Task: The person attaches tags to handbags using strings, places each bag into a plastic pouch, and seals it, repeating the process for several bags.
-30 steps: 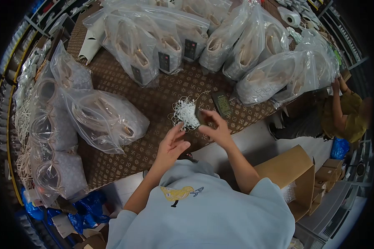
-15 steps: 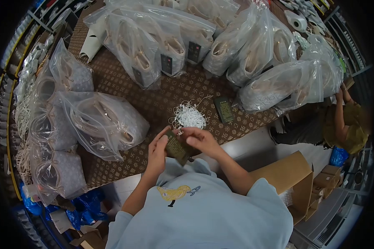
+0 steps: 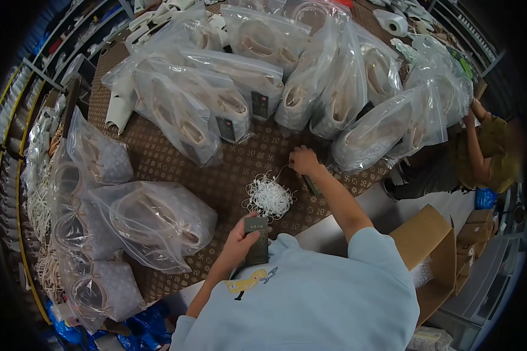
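Observation:
My left hand [image 3: 240, 243] is closed around a dark green printed tag card [image 3: 256, 248], held upright near my chest, thumb across its front. Reaching forward, my right hand [image 3: 304, 160] is over the patterned tabletop with its fingers curled together. What they pinch, if anything, is hidden. A second dark green card [image 3: 312, 186] lies partly covered under my right forearm. Between my hands sits a tangled heap of white strings [image 3: 269, 198], from which a loose strand runs up toward my right fingers.
Bagged pale handbags [image 3: 181, 126] line the back of the brown patterned table [image 3: 164, 155], and another bagged handbag [image 3: 164, 219] lies at left. An open cardboard box [image 3: 421, 245] is at my right. Another person [image 3: 486, 152] is at the right edge.
My right hand has left the card and stretched forward past the string heap. My left hand now holds the card alone, lower and upright. The view has shifted.

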`<action>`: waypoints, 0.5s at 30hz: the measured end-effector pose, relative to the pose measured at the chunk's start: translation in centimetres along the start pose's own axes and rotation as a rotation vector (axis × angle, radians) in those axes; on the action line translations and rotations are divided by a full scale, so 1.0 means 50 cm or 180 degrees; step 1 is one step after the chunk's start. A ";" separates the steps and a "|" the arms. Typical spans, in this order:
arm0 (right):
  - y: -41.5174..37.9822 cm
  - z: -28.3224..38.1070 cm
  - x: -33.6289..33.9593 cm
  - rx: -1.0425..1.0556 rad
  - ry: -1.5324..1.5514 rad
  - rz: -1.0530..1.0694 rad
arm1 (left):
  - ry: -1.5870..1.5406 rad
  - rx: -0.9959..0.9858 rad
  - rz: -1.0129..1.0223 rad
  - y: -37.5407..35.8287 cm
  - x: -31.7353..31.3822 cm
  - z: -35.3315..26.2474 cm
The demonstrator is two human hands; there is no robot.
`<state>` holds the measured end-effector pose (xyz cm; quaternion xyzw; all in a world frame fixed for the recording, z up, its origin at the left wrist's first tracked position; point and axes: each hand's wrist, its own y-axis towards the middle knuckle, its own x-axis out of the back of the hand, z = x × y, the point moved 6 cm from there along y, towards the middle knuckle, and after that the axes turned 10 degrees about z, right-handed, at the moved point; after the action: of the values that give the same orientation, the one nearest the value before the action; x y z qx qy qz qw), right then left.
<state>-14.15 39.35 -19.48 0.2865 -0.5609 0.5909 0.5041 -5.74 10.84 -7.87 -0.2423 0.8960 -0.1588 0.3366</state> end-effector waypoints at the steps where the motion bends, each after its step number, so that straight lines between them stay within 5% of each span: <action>1: -0.001 -0.001 -0.004 0.0145 0.0096 -0.0199 | 0.0120 -0.0369 -0.0184 -0.001 0.002 -0.015; 3: -0.011 0.000 0.000 0.0335 0.0140 -0.0322 | 0.0467 -0.0958 -0.0468 -0.006 0.004 -0.047; 5: -0.048 -0.004 0.044 0.0063 0.2118 -0.0043 | 0.0859 -0.1172 -0.0618 -0.010 0.011 -0.056; 6: -0.065 0.007 0.060 0.0074 0.2099 -0.0003 | 0.1344 -0.1392 -0.0721 -0.015 0.012 -0.069; 8: -0.110 0.045 0.066 0.0392 0.4875 0.0534 | 0.1464 -0.1230 -0.0686 -0.018 0.019 -0.070; 11: -0.180 0.138 0.123 0.0805 0.6049 0.0599 | 0.1710 -0.1082 -0.0722 -0.014 0.016 -0.075; 15: -0.237 0.250 0.136 0.1664 0.6387 0.0625 | 0.1408 -0.1187 -0.0916 0.010 -0.006 -0.104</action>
<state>-8.36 27.69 -6.32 -0.2830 0.2406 0.6992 0.6108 -9.26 12.04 -4.20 -0.3835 0.9176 -0.0866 0.0577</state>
